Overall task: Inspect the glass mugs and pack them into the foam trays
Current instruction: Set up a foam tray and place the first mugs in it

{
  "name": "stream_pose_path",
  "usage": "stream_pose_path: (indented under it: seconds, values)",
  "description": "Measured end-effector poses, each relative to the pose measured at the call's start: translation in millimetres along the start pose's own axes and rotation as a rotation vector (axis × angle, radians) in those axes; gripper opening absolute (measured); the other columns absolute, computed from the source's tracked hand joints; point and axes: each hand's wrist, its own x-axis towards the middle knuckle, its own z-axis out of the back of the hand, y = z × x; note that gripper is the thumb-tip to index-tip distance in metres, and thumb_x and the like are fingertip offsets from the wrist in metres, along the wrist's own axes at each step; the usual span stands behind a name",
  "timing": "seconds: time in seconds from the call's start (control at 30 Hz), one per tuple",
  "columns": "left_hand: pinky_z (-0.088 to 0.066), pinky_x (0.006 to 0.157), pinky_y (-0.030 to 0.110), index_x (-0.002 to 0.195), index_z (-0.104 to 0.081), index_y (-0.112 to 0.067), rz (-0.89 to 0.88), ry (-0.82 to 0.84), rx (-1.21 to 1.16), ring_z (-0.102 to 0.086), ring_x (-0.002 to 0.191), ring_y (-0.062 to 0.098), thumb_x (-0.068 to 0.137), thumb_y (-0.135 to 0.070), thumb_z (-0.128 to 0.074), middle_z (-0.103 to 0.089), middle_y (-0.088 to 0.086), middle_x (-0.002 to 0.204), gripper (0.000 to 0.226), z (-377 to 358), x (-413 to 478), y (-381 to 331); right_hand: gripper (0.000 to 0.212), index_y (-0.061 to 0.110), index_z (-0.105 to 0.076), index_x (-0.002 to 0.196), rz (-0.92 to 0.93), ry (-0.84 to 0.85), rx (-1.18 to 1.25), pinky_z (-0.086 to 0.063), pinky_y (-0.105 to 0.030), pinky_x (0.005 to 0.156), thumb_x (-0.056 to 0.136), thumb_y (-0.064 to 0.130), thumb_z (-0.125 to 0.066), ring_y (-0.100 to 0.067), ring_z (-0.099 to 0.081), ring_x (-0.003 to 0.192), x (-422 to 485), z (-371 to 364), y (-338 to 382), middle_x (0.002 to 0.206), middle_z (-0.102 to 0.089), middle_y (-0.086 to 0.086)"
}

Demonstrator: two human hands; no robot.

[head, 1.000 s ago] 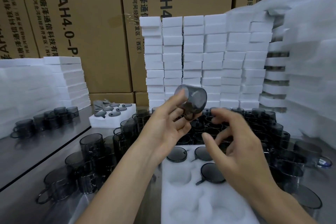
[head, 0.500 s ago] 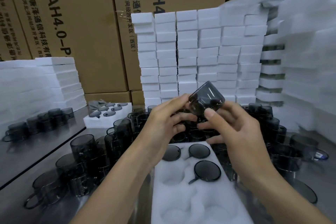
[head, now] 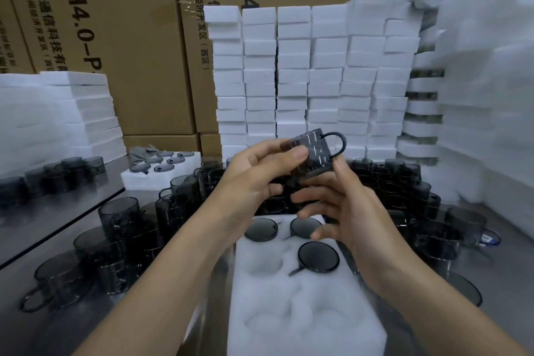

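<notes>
A smoky grey glass mug point(head: 316, 153) is held up at chest height, its handle pointing up and right. My left hand point(head: 257, 179) grips its left side, thumb across the front. My right hand point(head: 344, 211) supports it from below and right, fingers curled under the base and a fingertip by the handle. Below lies a white foam tray point(head: 300, 315) with three mugs point(head: 318, 257) seated in its far pockets and several near pockets bare.
Loose grey mugs crowd the steel table on the left point(head: 115, 234) and the right point(head: 433, 211). A filled foam tray point(head: 156, 173) sits at back left. Stacks of white foam trays point(head: 303, 81) and cardboard boxes point(head: 115, 23) wall the back.
The mug has turned in my hands: its handle now points up and right. My right hand came in from a short way off and took hold beneath it.
</notes>
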Motion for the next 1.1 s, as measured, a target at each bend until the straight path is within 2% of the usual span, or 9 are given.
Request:
stream_pose_path:
  seconds: [0.1, 0.2, 0.33, 0.4, 0.5, 0.6, 0.77, 0.93, 1.1]
  values:
    - [-0.042, 0.087, 0.037, 0.127, -0.077, -0.030, -0.013, 0.019, 0.081, -0.070, 0.114, 0.017, 0.080, -0.052, -0.085, -0.078, 0.002, 0.125, 0.052, 5.3, -1.3, -3.7, 0.037, 0.029, -0.080, 0.091, 0.078, -0.092, -0.111, -0.050, -0.026, 0.051, 0.106, 0.050, -0.054, -0.017, -0.067, 0.070, 1.3, 0.1, -5.4, 0.086, -0.078, -0.007]
    - [-0.046, 0.076, 0.025, 0.118, -0.080, -0.031, -0.020, -0.022, 0.234, -0.070, 0.098, 0.010, 0.073, -0.057, -0.088, -0.080, -0.002, 0.115, 0.052, 8.7, -6.2, -6.3, 0.030, 0.033, -0.077, 0.089, 0.110, -0.149, -0.175, -0.048, -0.024, 0.052, 0.106, 0.048, -0.057, -0.013, -0.066, 0.066, 2.2, 3.6, -9.2, 0.083, -0.076, -0.002]
    - [-0.061, 0.083, 0.038, 0.107, -0.080, -0.032, -0.048, -0.173, 0.366, -0.069, 0.086, 0.031, 0.064, -0.062, -0.093, -0.077, 0.014, 0.099, 0.054, 18.1, -31.2, -2.3, 0.026, 0.029, -0.074, 0.092, 0.169, -0.228, -0.216, -0.045, -0.029, 0.062, 0.106, 0.045, -0.060, -0.011, -0.065, 0.062, 5.9, 9.6, -13.5, 0.080, -0.075, -0.001]
    - [-0.052, 0.070, 0.022, 0.103, -0.078, -0.039, -0.016, -0.200, 0.484, -0.061, 0.071, 0.012, 0.058, -0.071, -0.090, -0.072, 0.001, 0.080, 0.057, 22.6, -49.9, -0.9, 0.025, 0.030, -0.073, 0.091, 0.181, -0.235, -0.222, -0.043, -0.029, 0.063, 0.106, 0.043, -0.060, -0.010, -0.065, 0.061, 7.5, 11.4, -14.4, 0.078, -0.075, -0.001]
    - [-0.048, 0.065, 0.015, 0.106, -0.075, -0.045, 0.057, -0.147, 0.694, -0.062, 0.074, 0.001, 0.058, -0.076, -0.090, -0.072, -0.017, 0.093, 0.059, 21.8, -72.1, 6.3, 0.023, 0.029, -0.073, 0.093, 0.188, -0.232, -0.241, -0.043, -0.027, 0.063, 0.105, 0.044, -0.060, -0.010, -0.065, 0.062, 10.0, 13.9, -16.9, 0.078, -0.075, 0.000]
    - [-0.041, 0.071, 0.007, 0.112, -0.075, -0.045, 0.050, -0.143, 0.812, -0.061, 0.091, -0.004, 0.068, -0.064, -0.092, -0.064, -0.032, 0.108, 0.051, 17.2, -82.5, 16.3, 0.021, 0.032, -0.072, 0.091, 0.210, -0.209, -0.287, -0.044, -0.027, 0.065, 0.104, 0.044, -0.061, -0.010, -0.066, 0.064, 9.5, 14.4, -19.7, 0.079, -0.075, 0.000]
    - [-0.046, 0.074, 0.013, 0.111, -0.073, -0.051, 0.035, -0.117, 0.863, -0.063, 0.092, 0.002, 0.072, -0.061, -0.091, -0.064, -0.027, 0.107, 0.044, 22.4, -86.3, 13.1, 0.019, 0.032, -0.071, 0.092, 0.230, -0.197, -0.345, -0.044, -0.028, 0.068, 0.105, 0.041, -0.061, -0.009, -0.066, 0.066, 6.3, 15.4, -24.1, 0.080, -0.076, 0.002]
    - [-0.041, 0.077, 0.021, 0.132, -0.069, -0.041, -0.004, -0.121, 1.072, -0.056, 0.089, -0.001, 0.072, -0.072, -0.084, -0.056, -0.023, 0.102, 0.068, 21.5, -84.4, 10.7, 0.019, 0.032, -0.072, 0.086, 0.230, -0.174, -0.447, -0.048, -0.030, 0.067, 0.103, 0.036, -0.065, -0.008, -0.067, 0.068, 6.3, 17.0, -26.6, 0.079, -0.075, 0.004]
    - [-0.040, 0.071, 0.011, 0.123, -0.072, -0.045, -0.009, -0.068, 1.061, -0.058, 0.087, -0.010, 0.065, -0.070, -0.091, -0.058, -0.031, 0.099, 0.066, 24.5, -84.4, 9.3, 0.016, 0.027, -0.072, 0.084, 0.269, -0.122, -0.667, -0.055, -0.037, 0.074, 0.099, 0.029, -0.068, -0.012, -0.067, 0.075, 6.1, 16.5, -37.0, 0.077, -0.073, 0.007]
